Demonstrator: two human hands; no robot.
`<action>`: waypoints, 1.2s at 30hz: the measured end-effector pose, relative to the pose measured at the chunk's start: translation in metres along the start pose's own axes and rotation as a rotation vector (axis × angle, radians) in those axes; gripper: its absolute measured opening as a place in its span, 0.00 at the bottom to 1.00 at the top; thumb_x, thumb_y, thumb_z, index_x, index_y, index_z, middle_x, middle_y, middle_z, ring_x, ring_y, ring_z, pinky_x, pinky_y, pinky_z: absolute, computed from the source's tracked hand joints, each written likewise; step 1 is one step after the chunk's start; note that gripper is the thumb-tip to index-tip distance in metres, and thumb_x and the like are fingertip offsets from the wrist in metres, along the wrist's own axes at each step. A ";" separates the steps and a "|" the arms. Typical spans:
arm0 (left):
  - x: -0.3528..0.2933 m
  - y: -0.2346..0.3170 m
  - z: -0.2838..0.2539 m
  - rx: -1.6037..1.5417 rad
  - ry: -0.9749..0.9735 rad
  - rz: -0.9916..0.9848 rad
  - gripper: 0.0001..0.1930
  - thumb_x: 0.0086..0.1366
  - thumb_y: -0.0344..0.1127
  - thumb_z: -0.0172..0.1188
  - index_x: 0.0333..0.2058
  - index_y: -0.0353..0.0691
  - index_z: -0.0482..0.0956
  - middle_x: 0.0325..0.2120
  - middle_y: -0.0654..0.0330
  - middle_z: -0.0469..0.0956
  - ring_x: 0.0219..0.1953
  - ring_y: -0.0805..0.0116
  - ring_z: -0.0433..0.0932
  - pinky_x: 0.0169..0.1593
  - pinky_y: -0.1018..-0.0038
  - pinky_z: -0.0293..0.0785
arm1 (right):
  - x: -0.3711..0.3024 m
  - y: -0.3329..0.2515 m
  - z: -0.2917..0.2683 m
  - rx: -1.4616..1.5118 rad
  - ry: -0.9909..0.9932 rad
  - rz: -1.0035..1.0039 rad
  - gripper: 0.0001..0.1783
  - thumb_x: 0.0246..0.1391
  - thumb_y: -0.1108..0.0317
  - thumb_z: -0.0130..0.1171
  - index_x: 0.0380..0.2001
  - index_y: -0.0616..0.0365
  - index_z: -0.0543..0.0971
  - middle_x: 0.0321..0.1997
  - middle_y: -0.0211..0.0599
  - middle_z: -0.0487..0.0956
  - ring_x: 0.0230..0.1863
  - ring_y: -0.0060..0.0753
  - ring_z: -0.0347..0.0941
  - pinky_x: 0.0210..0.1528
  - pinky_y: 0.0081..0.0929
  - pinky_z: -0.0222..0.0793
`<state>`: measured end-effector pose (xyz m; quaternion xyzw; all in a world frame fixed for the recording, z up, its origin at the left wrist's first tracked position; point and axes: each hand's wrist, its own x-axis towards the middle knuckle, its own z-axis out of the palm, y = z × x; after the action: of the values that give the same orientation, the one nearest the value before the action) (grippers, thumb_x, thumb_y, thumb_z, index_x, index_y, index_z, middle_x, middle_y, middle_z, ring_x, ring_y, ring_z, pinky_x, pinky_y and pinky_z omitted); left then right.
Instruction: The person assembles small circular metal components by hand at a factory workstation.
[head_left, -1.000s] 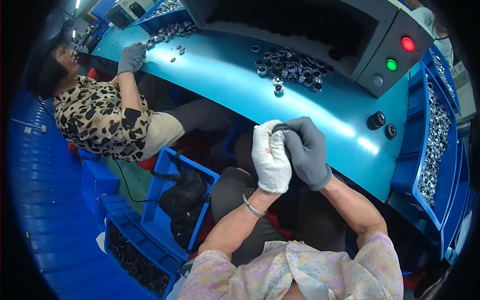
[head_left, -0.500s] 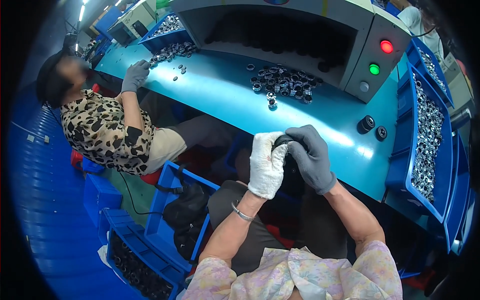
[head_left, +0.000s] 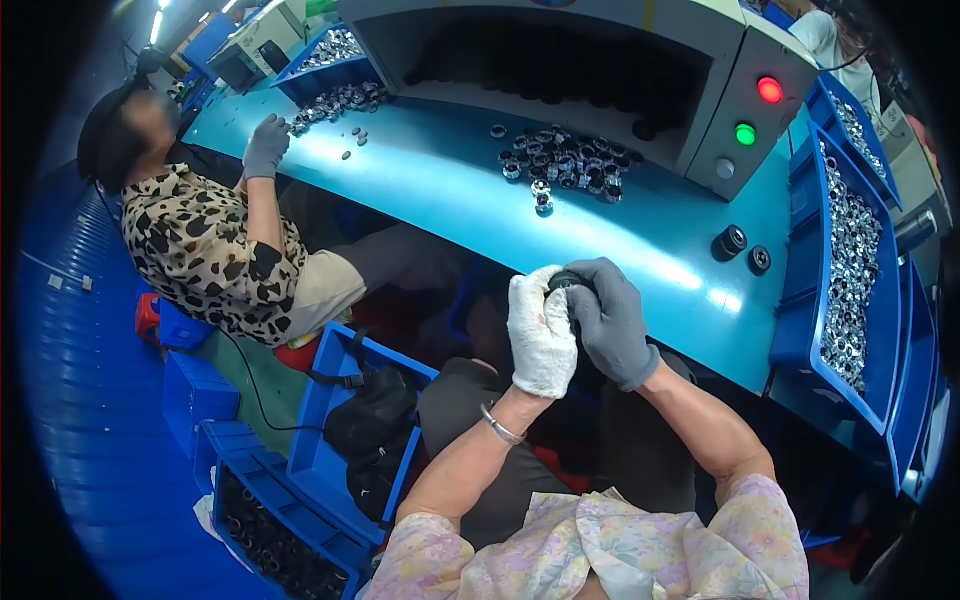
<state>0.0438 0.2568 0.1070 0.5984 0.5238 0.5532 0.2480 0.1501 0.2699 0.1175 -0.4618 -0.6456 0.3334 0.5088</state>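
Observation:
My left hand (head_left: 541,333) wears a white glove and my right hand (head_left: 612,320) a grey glove. Both are closed together around a small dark round part (head_left: 568,281), held just in front of the blue worktable's near edge (head_left: 640,300), above my lap. Most of the part is hidden by the fingers. A heap of small metal ring parts (head_left: 565,167) lies on the table beyond my hands, in front of the dark opening of a grey machine (head_left: 560,70).
A co-worker in a spotted top (head_left: 205,255) sits at my left, a grey-gloved hand (head_left: 265,145) on the table by more rings. A blue bin of metal parts (head_left: 850,250) stands at right. Blue crates (head_left: 330,440) with a black bag sit on the floor. Red and green lamps (head_left: 757,110) are on the machine.
My two hands stay clasped on the dark part and have shifted slightly. The co-worker's hand has moved a little along the table.

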 end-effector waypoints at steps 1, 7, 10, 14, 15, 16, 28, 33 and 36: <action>-0.001 -0.006 0.007 0.015 0.031 -0.014 0.09 0.65 0.24 0.51 0.44 0.33 0.72 0.35 0.52 0.71 0.35 0.59 0.73 0.41 0.69 0.70 | 0.004 0.008 0.002 -0.052 0.040 -0.054 0.07 0.52 0.75 0.54 0.36 0.62 0.75 0.33 0.48 0.76 0.34 0.50 0.74 0.36 0.37 0.69; 0.008 -0.039 0.029 -0.096 0.157 -0.025 0.06 0.65 0.24 0.51 0.40 0.34 0.72 0.33 0.56 0.71 0.34 0.64 0.73 0.40 0.71 0.70 | 0.016 0.036 0.014 0.089 0.069 0.087 0.06 0.54 0.72 0.56 0.34 0.65 0.75 0.28 0.45 0.78 0.28 0.34 0.74 0.33 0.28 0.69; 0.003 -0.030 0.020 -0.184 0.082 -0.197 0.08 0.66 0.24 0.50 0.43 0.34 0.73 0.36 0.59 0.72 0.37 0.71 0.73 0.44 0.75 0.72 | 0.005 0.037 0.009 0.301 -0.023 0.250 0.11 0.55 0.71 0.54 0.39 0.66 0.76 0.31 0.42 0.79 0.31 0.28 0.75 0.35 0.26 0.70; 0.001 -0.023 0.007 -0.205 -0.050 -0.174 0.11 0.67 0.24 0.48 0.48 0.34 0.72 0.40 0.60 0.74 0.41 0.74 0.73 0.48 0.77 0.70 | -0.002 0.027 0.001 0.230 -0.047 0.166 0.13 0.54 0.71 0.54 0.41 0.67 0.75 0.35 0.45 0.79 0.34 0.31 0.76 0.38 0.28 0.71; 0.003 -0.021 0.006 -0.178 -0.065 -0.091 0.11 0.67 0.24 0.50 0.47 0.34 0.73 0.39 0.58 0.74 0.40 0.72 0.74 0.46 0.76 0.72 | -0.002 0.025 -0.001 0.213 -0.036 0.138 0.12 0.54 0.72 0.54 0.41 0.66 0.76 0.35 0.46 0.79 0.34 0.34 0.77 0.39 0.28 0.71; 0.003 -0.019 0.004 -0.147 -0.092 -0.089 0.11 0.67 0.24 0.49 0.46 0.33 0.73 0.38 0.58 0.74 0.40 0.72 0.74 0.46 0.75 0.72 | -0.001 0.024 -0.003 0.196 -0.024 0.112 0.12 0.54 0.73 0.53 0.41 0.66 0.76 0.36 0.47 0.79 0.35 0.36 0.77 0.39 0.29 0.71; -0.001 -0.024 0.024 -0.079 0.040 -0.117 0.10 0.66 0.23 0.49 0.45 0.32 0.69 0.41 0.56 0.74 0.42 0.70 0.74 0.50 0.75 0.70 | 0.008 0.028 -0.001 0.013 0.058 -0.060 0.08 0.52 0.75 0.55 0.37 0.65 0.76 0.32 0.44 0.79 0.31 0.39 0.77 0.34 0.30 0.71; 0.027 -0.014 0.003 -0.627 -0.193 -0.527 0.12 0.67 0.24 0.49 0.48 0.33 0.71 0.36 0.59 0.76 0.26 0.78 0.74 0.31 0.80 0.74 | 0.016 0.035 -0.016 0.356 -0.097 0.177 0.13 0.55 0.73 0.55 0.42 0.70 0.75 0.35 0.37 0.80 0.35 0.21 0.74 0.37 0.23 0.71; 0.025 -0.013 -0.004 -0.554 -0.230 -0.527 0.12 0.67 0.24 0.51 0.48 0.32 0.71 0.37 0.58 0.76 0.27 0.79 0.74 0.30 0.81 0.75 | 0.010 0.031 -0.014 0.334 -0.099 0.158 0.13 0.54 0.74 0.55 0.43 0.68 0.75 0.35 0.41 0.81 0.35 0.24 0.76 0.38 0.24 0.72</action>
<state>0.0314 0.2820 0.1070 0.4122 0.4589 0.5203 0.5906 0.1704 0.2891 0.0967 -0.4032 -0.5674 0.4970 0.5181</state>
